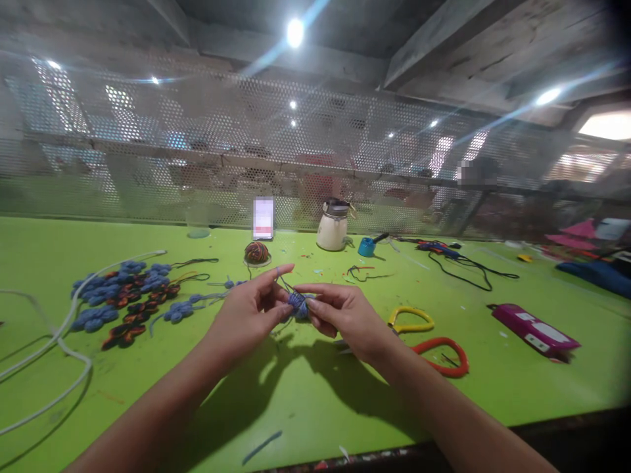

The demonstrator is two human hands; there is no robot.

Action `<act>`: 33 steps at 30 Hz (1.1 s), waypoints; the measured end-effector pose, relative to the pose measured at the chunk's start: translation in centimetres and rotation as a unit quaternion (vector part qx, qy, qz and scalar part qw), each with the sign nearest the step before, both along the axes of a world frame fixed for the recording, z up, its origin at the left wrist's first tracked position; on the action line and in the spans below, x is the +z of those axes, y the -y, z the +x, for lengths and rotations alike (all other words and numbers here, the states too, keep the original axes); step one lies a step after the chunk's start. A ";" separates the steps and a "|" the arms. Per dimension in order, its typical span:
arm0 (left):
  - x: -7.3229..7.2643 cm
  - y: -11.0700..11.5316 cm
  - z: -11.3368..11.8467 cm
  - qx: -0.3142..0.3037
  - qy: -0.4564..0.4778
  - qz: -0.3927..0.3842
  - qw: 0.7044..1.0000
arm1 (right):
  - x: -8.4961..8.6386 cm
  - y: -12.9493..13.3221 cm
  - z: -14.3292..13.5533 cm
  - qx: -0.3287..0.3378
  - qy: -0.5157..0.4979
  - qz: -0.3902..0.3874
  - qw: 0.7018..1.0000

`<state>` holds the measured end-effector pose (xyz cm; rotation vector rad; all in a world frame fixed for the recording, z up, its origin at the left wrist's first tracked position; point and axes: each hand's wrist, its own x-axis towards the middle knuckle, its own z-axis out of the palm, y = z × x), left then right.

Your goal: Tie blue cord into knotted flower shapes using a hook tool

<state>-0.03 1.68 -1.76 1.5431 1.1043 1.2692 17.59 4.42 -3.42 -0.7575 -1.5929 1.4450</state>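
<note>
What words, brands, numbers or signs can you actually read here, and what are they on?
None can be read.
Phone: its screen is pixelated.
Purple box: pale patches, any print too small or blurred.
Pale bottle: faint marks, too blurred to read.

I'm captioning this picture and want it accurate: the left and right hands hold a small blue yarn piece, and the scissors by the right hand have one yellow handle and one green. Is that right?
Not quite: the head view shows the second handle of the scissors is orange-red, not green. The left hand and right hand do hold the blue yarn piece.
</note>
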 end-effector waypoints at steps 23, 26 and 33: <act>0.3 0.2 0.1 -0.029 0.271 -0.126 0.954 | -0.4 0.8 -1.2 -0.013 -0.114 -0.022 0.993; 0.6 0.5 0.0 -0.026 0.271 -0.123 0.954 | -0.2 0.7 -0.7 -0.008 -0.074 0.017 0.997; 1.0 0.7 -0.1 -0.015 0.270 -0.102 0.957 | 0.5 0.9 0.0 -0.040 0.022 0.102 0.994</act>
